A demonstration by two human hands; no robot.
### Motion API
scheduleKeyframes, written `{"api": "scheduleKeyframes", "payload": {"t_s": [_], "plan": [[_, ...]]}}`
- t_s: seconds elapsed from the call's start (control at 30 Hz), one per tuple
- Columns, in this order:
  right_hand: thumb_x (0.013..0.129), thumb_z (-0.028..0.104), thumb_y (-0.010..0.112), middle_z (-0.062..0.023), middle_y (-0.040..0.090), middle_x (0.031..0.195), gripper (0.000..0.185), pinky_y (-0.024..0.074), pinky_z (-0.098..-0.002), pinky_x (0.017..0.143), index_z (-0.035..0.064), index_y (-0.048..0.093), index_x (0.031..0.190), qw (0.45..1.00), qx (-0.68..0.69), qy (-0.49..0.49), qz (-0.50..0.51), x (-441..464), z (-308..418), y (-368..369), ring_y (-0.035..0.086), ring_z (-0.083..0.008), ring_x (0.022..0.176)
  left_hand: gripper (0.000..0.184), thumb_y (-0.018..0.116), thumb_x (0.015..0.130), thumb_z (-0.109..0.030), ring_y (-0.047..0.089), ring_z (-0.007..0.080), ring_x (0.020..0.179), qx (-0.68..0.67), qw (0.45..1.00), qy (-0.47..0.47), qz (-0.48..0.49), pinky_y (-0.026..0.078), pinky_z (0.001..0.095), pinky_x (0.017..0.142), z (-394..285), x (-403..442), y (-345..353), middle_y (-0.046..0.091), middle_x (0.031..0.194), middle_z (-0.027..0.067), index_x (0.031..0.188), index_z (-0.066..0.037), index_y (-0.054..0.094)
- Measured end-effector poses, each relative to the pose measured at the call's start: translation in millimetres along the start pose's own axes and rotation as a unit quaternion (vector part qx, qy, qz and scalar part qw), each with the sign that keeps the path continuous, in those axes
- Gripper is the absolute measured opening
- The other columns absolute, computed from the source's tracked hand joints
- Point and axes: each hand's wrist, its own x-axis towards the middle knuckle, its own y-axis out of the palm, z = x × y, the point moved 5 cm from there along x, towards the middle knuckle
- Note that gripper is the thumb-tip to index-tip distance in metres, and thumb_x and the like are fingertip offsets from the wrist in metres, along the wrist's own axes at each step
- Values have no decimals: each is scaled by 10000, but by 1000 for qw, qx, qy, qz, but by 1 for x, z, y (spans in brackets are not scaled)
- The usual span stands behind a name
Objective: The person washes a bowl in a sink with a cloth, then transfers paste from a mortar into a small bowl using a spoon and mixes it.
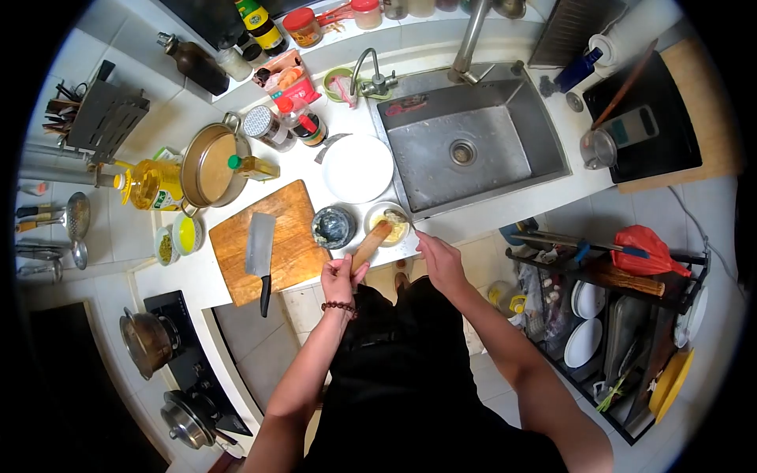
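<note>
A wooden pestle (pixel 369 246) is gripped in my left hand (pixel 340 277), its far end over a small white bowl (pixel 404 234). Pale yellow mash lies in that bowl. My right hand (pixel 441 263) is closed on a metal spoon (pixel 397 214), whose head is at the pestle's end over the bowl. Just left of the bowl stands a dark stone mortar (pixel 333 228). A cleaver (pixel 260 246) with a black handle rests on the wooden cutting board (pixel 296 203), further left. Behind the mortar is a white plate (pixel 358 168).
The steel sink (pixel 473 203) is behind and right of the bowl. A pot (pixel 214 166), an oil bottle (pixel 255 168) and a large oil jug (pixel 150 185) stand at the back left. The stove (pixel 188 347) is at the left, a dish rack (pixel 623 394) at the right.
</note>
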Motion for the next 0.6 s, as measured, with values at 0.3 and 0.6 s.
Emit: {"api": "scheduleKeyframes", "payload": {"t_s": [0.3, 0.6], "plan": [[982, 0, 572, -170, 713, 933, 308, 579, -370, 730, -17, 640, 1282, 999, 37, 38, 13, 2, -3, 2, 716, -290, 808, 307, 673, 1016, -339, 710, 217, 641, 27, 988, -154, 2, 637, 316, 574, 12, -1, -16, 685, 905, 119, 1062, -68, 536], [984, 10, 570, -171, 704, 916, 319, 576, -388, 735, -15, 636, 1296, 999, 9, -37, 38, -10, 3, 5, 708, -308, 805, 402, 658, 1014, -414, 714, 212, 669, 45, 972, -228, 36, 646, 340, 627, 28, 8, -28, 712, 949, 120, 1185, -55, 599]]}}
